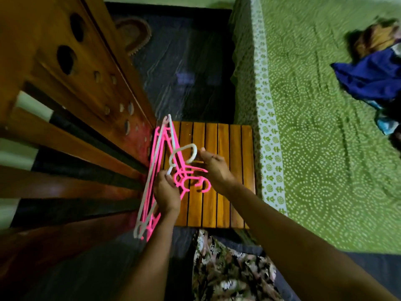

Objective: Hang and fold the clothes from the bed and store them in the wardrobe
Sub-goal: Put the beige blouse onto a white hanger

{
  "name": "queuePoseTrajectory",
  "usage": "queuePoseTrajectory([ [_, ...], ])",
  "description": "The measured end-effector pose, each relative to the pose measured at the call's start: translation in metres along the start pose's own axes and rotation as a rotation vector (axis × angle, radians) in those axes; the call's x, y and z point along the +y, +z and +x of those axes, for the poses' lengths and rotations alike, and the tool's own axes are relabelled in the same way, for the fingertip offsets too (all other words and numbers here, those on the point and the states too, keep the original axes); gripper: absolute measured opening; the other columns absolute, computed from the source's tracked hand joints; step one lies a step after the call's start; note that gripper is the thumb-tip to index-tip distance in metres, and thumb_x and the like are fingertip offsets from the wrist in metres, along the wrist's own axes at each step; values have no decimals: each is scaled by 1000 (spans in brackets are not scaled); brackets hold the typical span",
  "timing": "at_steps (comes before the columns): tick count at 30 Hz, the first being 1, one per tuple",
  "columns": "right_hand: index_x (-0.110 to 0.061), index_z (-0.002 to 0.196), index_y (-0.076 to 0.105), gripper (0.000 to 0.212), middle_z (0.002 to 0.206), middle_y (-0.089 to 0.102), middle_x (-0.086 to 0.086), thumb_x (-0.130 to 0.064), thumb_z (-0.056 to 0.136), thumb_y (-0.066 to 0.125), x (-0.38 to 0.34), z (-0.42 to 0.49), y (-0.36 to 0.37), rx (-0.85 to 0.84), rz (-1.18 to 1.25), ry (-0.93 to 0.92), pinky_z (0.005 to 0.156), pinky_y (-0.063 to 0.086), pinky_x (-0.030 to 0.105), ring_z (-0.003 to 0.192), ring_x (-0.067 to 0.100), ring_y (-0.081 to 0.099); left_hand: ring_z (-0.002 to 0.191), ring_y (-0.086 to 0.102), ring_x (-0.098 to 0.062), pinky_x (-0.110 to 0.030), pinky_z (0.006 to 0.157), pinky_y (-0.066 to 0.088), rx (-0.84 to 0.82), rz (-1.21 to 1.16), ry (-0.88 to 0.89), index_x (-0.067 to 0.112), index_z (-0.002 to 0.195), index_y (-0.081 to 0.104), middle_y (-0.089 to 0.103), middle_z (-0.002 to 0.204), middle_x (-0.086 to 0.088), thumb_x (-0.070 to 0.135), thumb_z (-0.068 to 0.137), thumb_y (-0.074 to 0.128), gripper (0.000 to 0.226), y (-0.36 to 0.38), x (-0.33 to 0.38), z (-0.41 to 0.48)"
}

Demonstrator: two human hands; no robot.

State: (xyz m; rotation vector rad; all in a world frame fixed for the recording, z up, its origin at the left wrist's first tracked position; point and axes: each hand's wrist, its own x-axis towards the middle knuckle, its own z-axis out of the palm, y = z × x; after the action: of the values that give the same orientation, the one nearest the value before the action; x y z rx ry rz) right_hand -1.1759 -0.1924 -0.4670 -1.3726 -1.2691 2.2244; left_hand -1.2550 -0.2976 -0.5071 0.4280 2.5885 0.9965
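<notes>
The left hand (167, 192) is curled round a bunch of thin plastic hangers (160, 144), most of them bright pink and some white. The hangers are smooth and skinny, with round hooks at the top. The bunch stands on its edge beside the wooden wardrobe (65, 72). The right hand (213, 166) pinches the curved white hook (184, 149) of one hanger with its fingertips. Both hands are over a small wooden stool (225, 170) made of flat orange-brown slats with dark gaps between them. The wardrobe is shiny brown wood with round and oval shapes cut into its door. To the right is the bed (314, 148), with a green sheet covered in little white dots that make rings. The clothes (368, 77) lie in a soft, crumpled heap at the far right edge of the bed, one dark blue and one orange-brown. The floor (184, 72) is dark, and a round brown mat (133, 33) lies on it by the wardrobe.
</notes>
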Motion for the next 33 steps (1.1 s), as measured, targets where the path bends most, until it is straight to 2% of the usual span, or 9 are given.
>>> queuePoseTrajectory([
  [4,-5,129,50,37,122,58,18,-27,100,43,-31,-26,-26,176,-290,-198,86,49,34,110,27,57,85,59,-28,-26,65,32,63,-119,173,-6,109,61,64,95,-23,2,96,43,24,-16,59,-19],
  [7,-7,143,34,51,140,41,19,-16,96,51,-53,-45,-71,344,-698,-458,107,35,38,130,32,41,82,62,-35,-39,66,46,-7,-162,303,3,107,65,66,88,-20,16,96,45,26,-20,108,-43],
  [9,-8,146,29,62,147,29,23,-2,90,53,-74,-67,-109,428,-826,-616,110,27,35,136,34,32,73,62,-36,-38,60,43,-65,-208,407,7,97,68,66,76,-18,33,93,42,36,-22,150,-68],
  [11,-7,143,36,59,149,28,26,1,88,54,-97,-94,-147,532,-905,-737,108,31,39,135,38,33,73,62,-35,-37,62,42,-137,-275,537,8,91,69,67,75,-16,39,88,40,43,-19,191,-98],
  [14,-5,129,55,41,135,49,25,-7,88,50,-125,-147,-213,750,-977,-899,97,44,50,122,43,48,77,65,-33,-41,67,49,-202,-348,689,15,87,69,70,80,-15,52,81,35,51,-8,251,-154],
  [16,-4,115,64,36,113,63,19,-16,89,43,-138,-188,-259,821,-990,-943,79,51,43,100,39,61,75,65,-35,-45,66,51,-240,-348,754,12,85,68,70,77,-17,55,79,33,56,6,285,-190],
  [19,-3,102,68,32,84,62,16,-15,82,45,-150,-260,-329,878,-1072,-964,59,47,36,74,35,62,74,66,-34,-43,65,52,-297,-316,857,10,86,69,69,74,-14,57,83,39,56,29,329,-253],
  [23,-5,111,67,30,95,62,19,-8,86,50,-155,-330,-414,988,-1029,-905,68,49,40,87,36,61,83,68,-25,-30,64,46,-318,-315,1049,10,98,73,73,88,-9,30,91,59,25,61,385,-335],
  [33,-11,118,66,26,113,62,11,-13,96,53,-171,-400,-558,1176,-811,-820,73,49,40,99,30,58,87,68,-26,-28,66,46,-375,-377,1267,2,104,71,72,95,-14,18,91,59,24,151,481,-441],
])
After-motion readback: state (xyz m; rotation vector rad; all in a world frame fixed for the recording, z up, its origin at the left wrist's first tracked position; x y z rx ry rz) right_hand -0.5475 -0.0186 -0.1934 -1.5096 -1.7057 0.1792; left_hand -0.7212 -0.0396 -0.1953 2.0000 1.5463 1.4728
